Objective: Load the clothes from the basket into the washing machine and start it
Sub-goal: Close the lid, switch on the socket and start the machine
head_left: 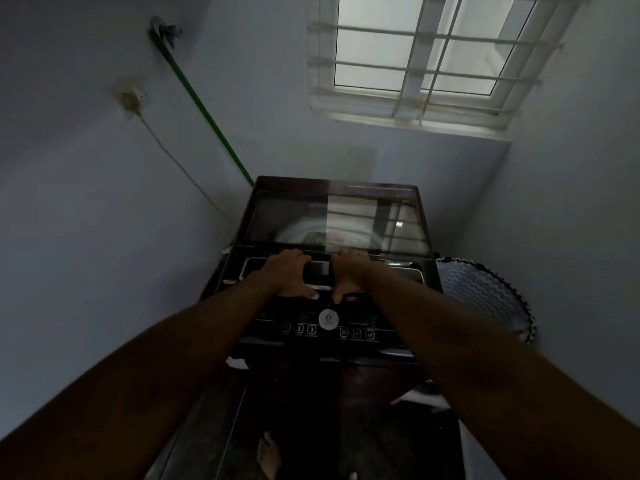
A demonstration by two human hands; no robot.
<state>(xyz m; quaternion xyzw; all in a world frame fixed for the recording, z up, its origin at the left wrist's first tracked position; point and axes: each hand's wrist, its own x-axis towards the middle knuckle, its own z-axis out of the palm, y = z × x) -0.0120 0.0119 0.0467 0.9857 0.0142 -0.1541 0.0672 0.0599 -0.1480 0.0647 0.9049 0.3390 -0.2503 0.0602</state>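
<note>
- Both of my bare arms are reaching out from the bottom corners toward the washing machine [332, 258], and my bare foot [268, 455] is showing on the dark floor below.
- I am holding the front edge of the lid [332, 220] with my left hand [289, 271]. Its fingers are curling over the dark handle strip and its thumb is pointing down at the buttons.
- I am gripping the same strip with my right hand [348, 275], just beside the left one, with its thumb pointing down too.
- The glass lid is lying flat and shut, and it is shining with the window [426, 60] bars. Through the glass I can see the round tub, but it is too dim to tell what is inside.
- A round silver knob [328, 319] is sitting in the middle of the button panel, near my thumbs but not touching them.
- The basket [485, 296] with a wavy pattern is standing just to the right of the machine.
- A green pole [204, 109] is leaning on the wall behind, and a cord [180, 164] is hanging from a wall plug [131, 98].
</note>
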